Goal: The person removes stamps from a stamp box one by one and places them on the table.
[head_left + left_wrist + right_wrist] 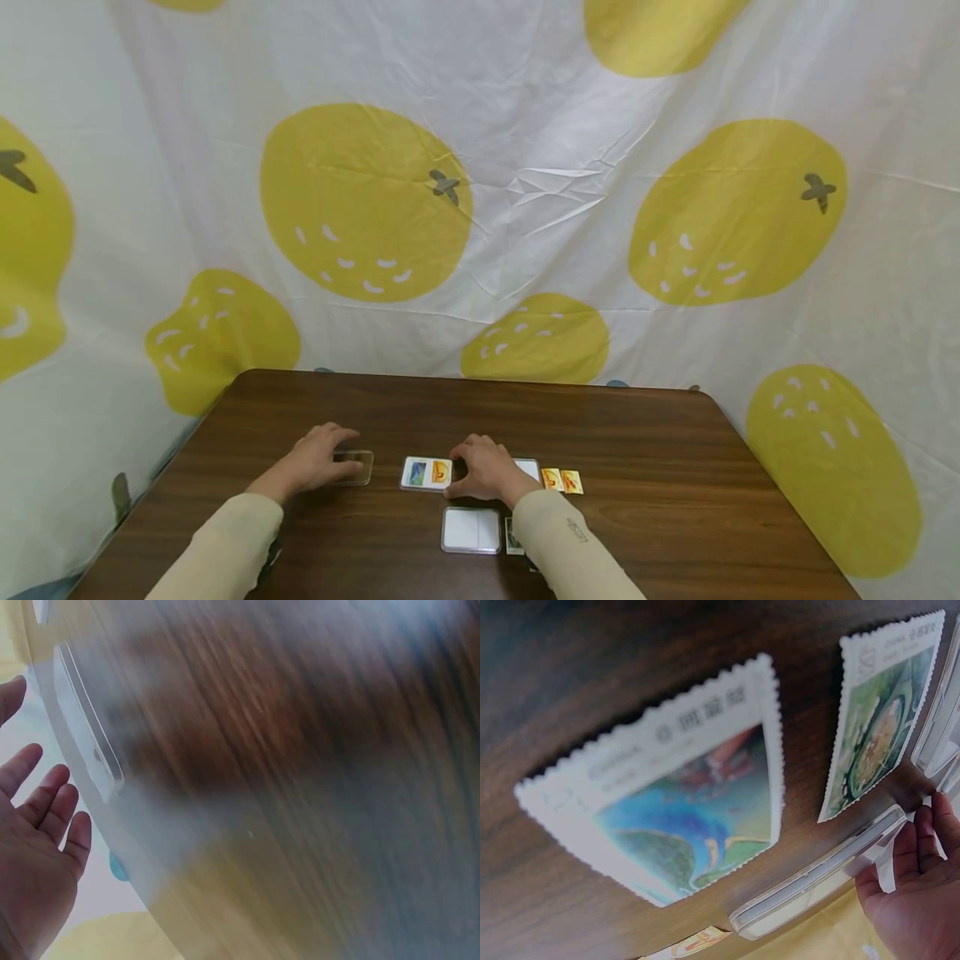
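My left hand (318, 458) reaches over the left end of a clear plastic cover (362, 468) on the table, its thumb over the cover. In the left wrist view its fingers (56, 806) are spread and loosely bent, gripping nothing. My right hand (486, 471) is curled at the right end of a clear case with two stamps (426, 473). Its thumb and index finger pinch the corners of that end. Behind this hand lies a second case with a white insert (821, 874), partly hidden. The right wrist view shows the right fingers (904, 851) beside it.
Nearer me lies another clear case with a white insert (471, 531). Beside it are a green stamp (877, 727) and a blue-and-green stamp (682, 817), partly under my right sleeve in the head view. Two orange stamps (562, 481) lie further right. A lemon-print cloth (525, 250) hangs behind the table.
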{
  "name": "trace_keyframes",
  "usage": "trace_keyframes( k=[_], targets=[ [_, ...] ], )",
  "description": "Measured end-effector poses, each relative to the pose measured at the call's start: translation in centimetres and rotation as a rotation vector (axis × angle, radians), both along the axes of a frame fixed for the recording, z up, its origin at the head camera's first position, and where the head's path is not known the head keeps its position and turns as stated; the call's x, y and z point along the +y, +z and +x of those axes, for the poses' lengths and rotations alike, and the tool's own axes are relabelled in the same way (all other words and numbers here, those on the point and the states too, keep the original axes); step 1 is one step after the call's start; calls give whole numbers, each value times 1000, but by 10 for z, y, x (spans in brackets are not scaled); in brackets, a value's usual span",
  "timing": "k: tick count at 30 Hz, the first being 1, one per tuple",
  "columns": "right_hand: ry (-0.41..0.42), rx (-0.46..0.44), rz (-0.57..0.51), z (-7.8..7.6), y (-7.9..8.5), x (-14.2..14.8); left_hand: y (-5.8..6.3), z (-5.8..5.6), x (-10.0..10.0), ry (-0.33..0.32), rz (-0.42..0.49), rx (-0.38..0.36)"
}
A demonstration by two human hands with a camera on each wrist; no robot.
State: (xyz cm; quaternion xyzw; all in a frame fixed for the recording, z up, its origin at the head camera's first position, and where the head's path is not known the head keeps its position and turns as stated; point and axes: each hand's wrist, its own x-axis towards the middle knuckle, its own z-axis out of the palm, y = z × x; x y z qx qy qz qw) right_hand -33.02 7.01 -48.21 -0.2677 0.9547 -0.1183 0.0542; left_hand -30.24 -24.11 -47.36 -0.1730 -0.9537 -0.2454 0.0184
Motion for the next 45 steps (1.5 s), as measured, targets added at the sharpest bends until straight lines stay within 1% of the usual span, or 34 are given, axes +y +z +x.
trace_keyframes(
  k=[3, 11, 14, 18, 21, 23, 25, 29, 35, 40, 45],
  targets=[
    [-1, -3, 1, 0, 1, 0, 1, -1, 7, -11, 15, -2],
    [1, 4, 7, -1, 0, 0, -1, -8, 27, -37, 87, -10],
    [2, 3, 5, 0, 0, 0, -1, -9, 37, -23, 105, -36],
    [-1, -1, 1, 0, 0, 0, -2, -10, 51, 34, 99, -75],
    [-6, 0, 3, 0, 0, -1, -2, -10, 59, 42, 109, -76],
    [-5, 2, 4, 0, 1, -1, -3, -10, 64, 28, 128, -73],
    [-4, 4, 2, 0, 0, 0, -5, -11, 67, 24, 145, -81],
    [1, 6, -5, -1, -1, 0, -10, -16, 71, 28, 147, -94],
    [0, 4, -10, -2, -3, 1, -12, -19, 77, 24, 144, -85],
    [5, 7, -6, -2, -2, 1, -16, -21, 80, 28, 118, -71],
    [4, 14, -7, -2, -3, 1, -19, -23, 82, 41, 96, -80]
  ],
)
